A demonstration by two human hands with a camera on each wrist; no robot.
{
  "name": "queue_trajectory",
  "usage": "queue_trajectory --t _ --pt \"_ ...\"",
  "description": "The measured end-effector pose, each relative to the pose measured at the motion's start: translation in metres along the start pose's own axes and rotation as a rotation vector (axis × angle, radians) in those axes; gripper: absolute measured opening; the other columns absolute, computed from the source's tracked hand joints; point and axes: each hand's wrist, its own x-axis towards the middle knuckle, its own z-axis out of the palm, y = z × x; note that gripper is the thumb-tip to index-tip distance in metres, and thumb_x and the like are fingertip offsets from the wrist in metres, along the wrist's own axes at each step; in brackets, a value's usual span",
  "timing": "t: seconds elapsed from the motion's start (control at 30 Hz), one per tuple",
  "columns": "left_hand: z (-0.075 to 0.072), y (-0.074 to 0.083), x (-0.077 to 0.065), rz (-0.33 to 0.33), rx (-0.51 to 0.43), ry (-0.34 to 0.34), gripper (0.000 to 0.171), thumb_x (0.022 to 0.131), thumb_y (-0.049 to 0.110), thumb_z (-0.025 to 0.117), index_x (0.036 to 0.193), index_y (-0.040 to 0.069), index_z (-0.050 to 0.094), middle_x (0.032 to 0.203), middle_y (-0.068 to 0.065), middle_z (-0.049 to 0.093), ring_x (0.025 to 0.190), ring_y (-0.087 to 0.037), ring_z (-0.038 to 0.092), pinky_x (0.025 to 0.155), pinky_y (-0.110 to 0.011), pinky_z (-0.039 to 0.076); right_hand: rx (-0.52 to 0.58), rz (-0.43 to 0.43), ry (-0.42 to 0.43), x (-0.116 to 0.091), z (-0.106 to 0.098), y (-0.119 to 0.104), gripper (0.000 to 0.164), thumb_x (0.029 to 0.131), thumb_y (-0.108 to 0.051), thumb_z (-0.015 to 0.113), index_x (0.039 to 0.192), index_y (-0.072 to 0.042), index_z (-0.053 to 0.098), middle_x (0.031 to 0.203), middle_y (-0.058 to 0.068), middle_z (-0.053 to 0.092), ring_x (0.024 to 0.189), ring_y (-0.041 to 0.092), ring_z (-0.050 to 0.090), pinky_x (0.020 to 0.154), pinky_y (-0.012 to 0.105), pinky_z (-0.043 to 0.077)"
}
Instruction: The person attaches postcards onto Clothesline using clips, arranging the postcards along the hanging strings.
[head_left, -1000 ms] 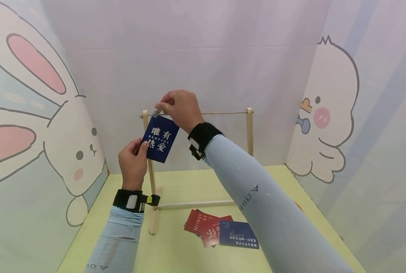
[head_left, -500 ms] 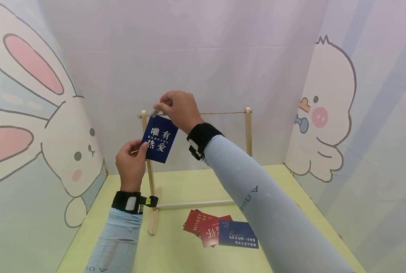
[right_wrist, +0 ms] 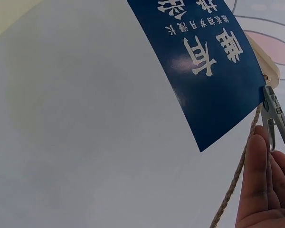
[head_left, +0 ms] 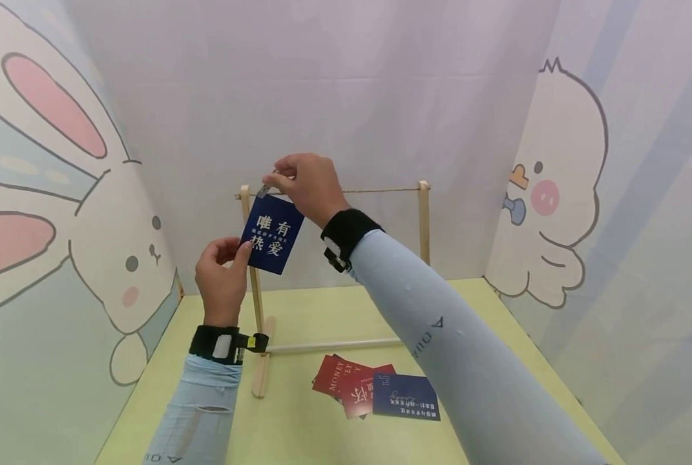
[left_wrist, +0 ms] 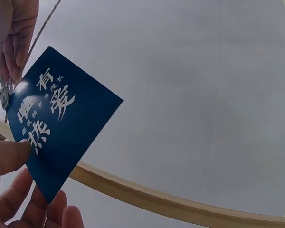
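A dark blue card (head_left: 273, 236) with white characters hangs tilted in front of the left post of a wooden frame. My left hand (head_left: 222, 279) pinches its lower left edge, thumb on the printed face and fingers behind. At the card's top left corner sits a grey clothespin (right_wrist: 274, 114), right by the twine (right_wrist: 236, 178) strung across the frame. My right hand (head_left: 313, 187) holds the clothespin's handles between thumb and fingers. In the left wrist view, the clothespin (left_wrist: 4, 93) overlaps the card's corner, and the left thumb (left_wrist: 12, 156) lies over one character.
The wooden frame's right post (head_left: 424, 223) stands behind the right arm. A white bar (head_left: 334, 345) runs low between the posts. Overlapping red cards (head_left: 351, 386) and another blue card (head_left: 406, 396) lie on the pale yellow table (head_left: 299, 433). Cartoon-printed walls enclose both sides.
Both hands stay almost still at the card's corner and edge. The whole view shifts slightly; the card and clothespin keep their place near the left end of the twine.
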Motion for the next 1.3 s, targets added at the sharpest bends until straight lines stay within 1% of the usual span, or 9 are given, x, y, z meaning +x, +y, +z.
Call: queue_trajectory --t 0.17,0.3,0.4,0.6,0.73,0.87,1.07,1.3 --pt "-0.001 0.0 0.0 -0.019 0.004 0.021 0.044 0.085 0.046 0.067 0.112 0.012 0.063 0.105 -0.001 0.062 0.09 -0.013 0.05 0.076 -0.036 0.046 -0.007 0.015 0.007 -0.002 0.0 -0.001 0.041 0.086 -0.044 0.066 0.116 -0.017 0.067 0.109 -0.002 0.068 0.091 0.005 0.059 0.078 0.022 0.052" --pt "0.0 0.002 0.0 -0.021 0.005 0.037 0.045 0.084 0.044 0.068 0.115 0.012 0.061 0.109 -0.003 0.058 0.093 -0.016 0.047 0.076 -0.036 0.041 -0.042 0.012 0.026 -0.002 0.0 -0.001 0.044 0.085 -0.046 0.066 0.119 -0.018 0.065 0.113 -0.003 0.067 0.095 0.005 0.058 0.08 0.021 0.051" --pt "0.001 0.003 0.0 -0.02 0.021 0.042 0.048 0.084 0.045 0.069 0.117 0.011 0.059 0.111 -0.004 0.055 0.095 -0.016 0.045 0.077 -0.036 0.04 -0.068 -0.005 0.056 -0.002 0.0 -0.001 0.045 0.085 -0.046 0.066 0.119 -0.017 0.065 0.114 -0.003 0.066 0.094 0.004 0.059 0.08 0.02 0.05" --pt "0.004 0.006 -0.002 -0.017 0.042 0.048 0.053 0.083 0.045 0.07 0.121 0.011 0.054 0.114 -0.006 0.051 0.097 -0.016 0.043 0.078 -0.036 0.041 -0.075 -0.064 0.114 -0.005 -0.003 -0.003 0.041 0.086 -0.044 0.065 0.116 -0.016 0.065 0.107 -0.003 0.068 0.084 0.0 0.06 0.076 0.017 0.05" --pt "0.004 0.007 -0.003 -0.015 0.047 0.059 0.055 0.082 0.044 0.071 0.122 0.011 0.052 0.115 -0.007 0.049 0.097 -0.016 0.042 0.078 -0.036 0.04 -0.064 -0.105 0.139 -0.008 -0.004 -0.005 0.034 0.086 -0.041 0.067 0.107 -0.014 0.066 0.096 -0.003 0.069 0.078 0.001 0.058 0.072 0.014 0.049" --pt "0.004 0.009 -0.003 -0.019 0.042 0.069 0.059 0.081 0.045 0.072 0.123 0.01 0.05 0.117 -0.008 0.045 0.098 -0.017 0.04 0.077 -0.036 0.038 -0.057 -0.15 0.166 -0.011 -0.005 -0.004 0.026 0.086 -0.037 0.068 0.098 -0.013 0.065 0.084 -0.003 0.065 0.072 0.005 0.053 0.067 0.014 0.047" --pt "0.005 0.013 -0.005 -0.005 0.046 0.094 0.06 0.079 0.047 0.072 0.12 0.01 0.048 0.116 -0.008 0.041 0.097 -0.016 0.038 0.074 -0.034 0.036 -0.044 -0.201 0.172 -0.017 -0.004 -0.005 0.021 0.087 -0.03 0.068 0.096 -0.012 0.065 0.084 -0.002 0.065 0.07 0.004 0.052 0.067 0.013 0.046" --pt "0.006 0.015 -0.009 0.013 0.056 0.089 0.057 0.079 0.048 0.072 0.116 0.01 0.05 0.11 -0.005 0.04 0.095 -0.016 0.036 0.072 -0.034 0.033 -0.024 -0.223 0.173 -0.027 -0.005 -0.003 0.02 0.087 -0.028 0.068 0.097 -0.011 0.066 0.086 -0.001 0.067 0.069 0.003 0.052 0.067 0.013 0.047"
